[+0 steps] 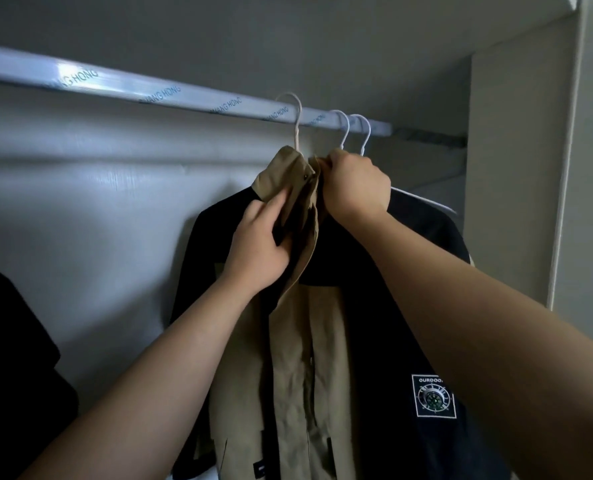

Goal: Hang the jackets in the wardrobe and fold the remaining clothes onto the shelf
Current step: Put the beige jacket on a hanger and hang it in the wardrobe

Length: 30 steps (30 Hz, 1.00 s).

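A black and tan jacket (288,358) hangs in front of me on a white hanger whose hook (295,109) sits over the wardrobe rail (122,86). My left hand (257,244) grips the left side of the tan collar. My right hand (354,183) pinches the right side of the collar near the top. A white patch with a compass print (433,396) shows on the jacket's right chest.
Two more white hanger hooks (352,129) hang on the rail just right of the jacket, and a white hanger arm (426,200) shows behind my right hand. The wardrobe's side wall (516,168) stands at the right. A dark garment (8,358) fills the lower left edge.
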{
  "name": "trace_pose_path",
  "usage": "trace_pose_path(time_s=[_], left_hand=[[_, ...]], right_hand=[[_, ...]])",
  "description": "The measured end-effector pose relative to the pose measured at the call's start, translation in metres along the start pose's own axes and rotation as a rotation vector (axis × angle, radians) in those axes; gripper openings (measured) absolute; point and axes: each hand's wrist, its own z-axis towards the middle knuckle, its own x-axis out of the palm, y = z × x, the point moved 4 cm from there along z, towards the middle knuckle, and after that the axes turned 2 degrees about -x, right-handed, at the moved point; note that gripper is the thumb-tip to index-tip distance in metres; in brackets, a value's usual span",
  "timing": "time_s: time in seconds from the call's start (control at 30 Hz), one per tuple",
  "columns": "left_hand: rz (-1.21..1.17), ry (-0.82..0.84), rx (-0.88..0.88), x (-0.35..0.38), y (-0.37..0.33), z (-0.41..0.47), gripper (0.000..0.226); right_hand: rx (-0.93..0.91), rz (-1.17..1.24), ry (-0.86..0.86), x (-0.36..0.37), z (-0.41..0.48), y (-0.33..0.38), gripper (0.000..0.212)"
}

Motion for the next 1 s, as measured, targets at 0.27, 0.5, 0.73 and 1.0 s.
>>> trace_pose_path(time_s=[0.27,0.5,0.73,1.0], left_hand=[[-0.035,-0.082,-0.002,0.018,0.005,-0.025,0.08],[-0.132,-0.27,0.0,0.03,0.005,-0.095,0.068],[-0.029,-0.235,0.114,0.042,-0.004,-0.134,0.042],[-0.028,-0.082,-0.038,0.051,0.005,-0.137,0.055]], right_hand=[[-0.097,0.118,-0.015,0.001,-0.019,-0.006,0.036],[-0.207,0.082,-0.397,-0.014,-0.112,-0.024,0.025],[-0.1,0.517,-0.064,0.02,-0.235,-0.037,0.026],[0.25,0.562,0.049,0.044,-0.233,-0.035,0.019]])
